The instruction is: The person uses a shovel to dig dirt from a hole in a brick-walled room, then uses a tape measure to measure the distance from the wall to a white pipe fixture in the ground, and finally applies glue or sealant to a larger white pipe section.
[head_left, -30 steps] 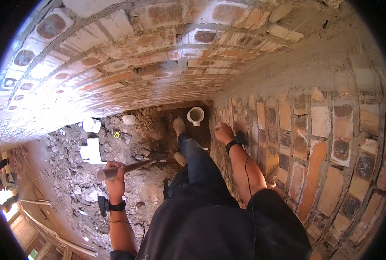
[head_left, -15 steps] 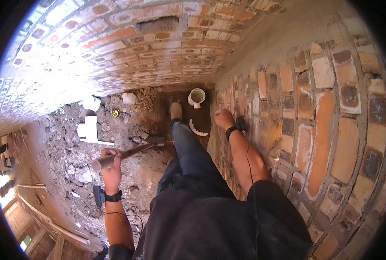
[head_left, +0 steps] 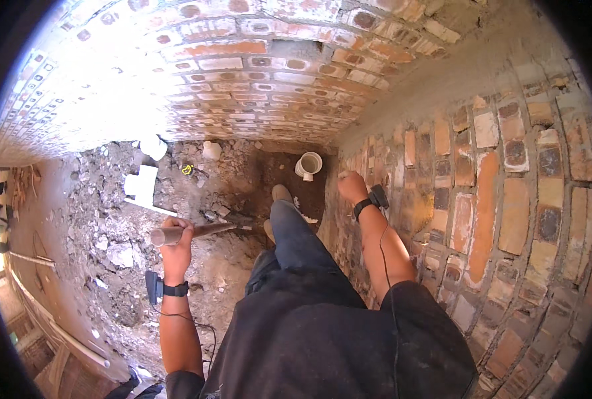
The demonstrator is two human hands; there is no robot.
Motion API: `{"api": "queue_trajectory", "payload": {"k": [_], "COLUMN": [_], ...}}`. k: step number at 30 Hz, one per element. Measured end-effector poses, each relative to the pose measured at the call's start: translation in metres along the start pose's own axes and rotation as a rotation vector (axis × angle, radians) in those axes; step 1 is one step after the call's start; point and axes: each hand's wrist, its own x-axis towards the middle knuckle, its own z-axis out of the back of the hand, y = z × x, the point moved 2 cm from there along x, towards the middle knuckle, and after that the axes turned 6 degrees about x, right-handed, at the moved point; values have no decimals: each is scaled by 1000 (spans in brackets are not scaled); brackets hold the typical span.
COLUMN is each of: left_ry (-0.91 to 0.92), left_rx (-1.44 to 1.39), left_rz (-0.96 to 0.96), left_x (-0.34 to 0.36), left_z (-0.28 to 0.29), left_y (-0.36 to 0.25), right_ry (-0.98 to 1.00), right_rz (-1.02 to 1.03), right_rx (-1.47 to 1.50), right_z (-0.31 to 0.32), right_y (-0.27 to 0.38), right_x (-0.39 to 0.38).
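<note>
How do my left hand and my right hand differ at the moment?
Your left hand is wrapped around a thick brown tool handle, while your right hand is curled into a fist with no tool visible in it. Your left hand is above the rubble; your right hand is close to the brick wall, though contact is unclear. Both are bare, with a dark strap on each wrist.

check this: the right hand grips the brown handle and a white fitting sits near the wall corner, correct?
Wrong hand: the head view shows the left hand gripping the brown handle; a white fitting does sit near the wall corner.
</note>
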Motion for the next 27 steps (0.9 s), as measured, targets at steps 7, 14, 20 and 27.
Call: {"api": "queue_trajectory", "payload": {"k": [7, 14, 20, 27], "left_ry": [-11, 50, 56, 45], "left_rx": [49, 21, 83, -7], "left_rz": [74, 52, 97, 53], "left_x": [9, 31, 31, 30], "left_z": [-5, -27, -32, -28], "left_y": [-6, -9, -11, -16], "right_ry": [-26, 56, 34, 6], "right_rz": [37, -135, -116, -112], "right_rx": [-15, 24, 14, -51], "right_z": [-2, -3, -2, -5], "right_y": [16, -28, -37, -26], "right_x": [-10, -23, -17, -2]}}
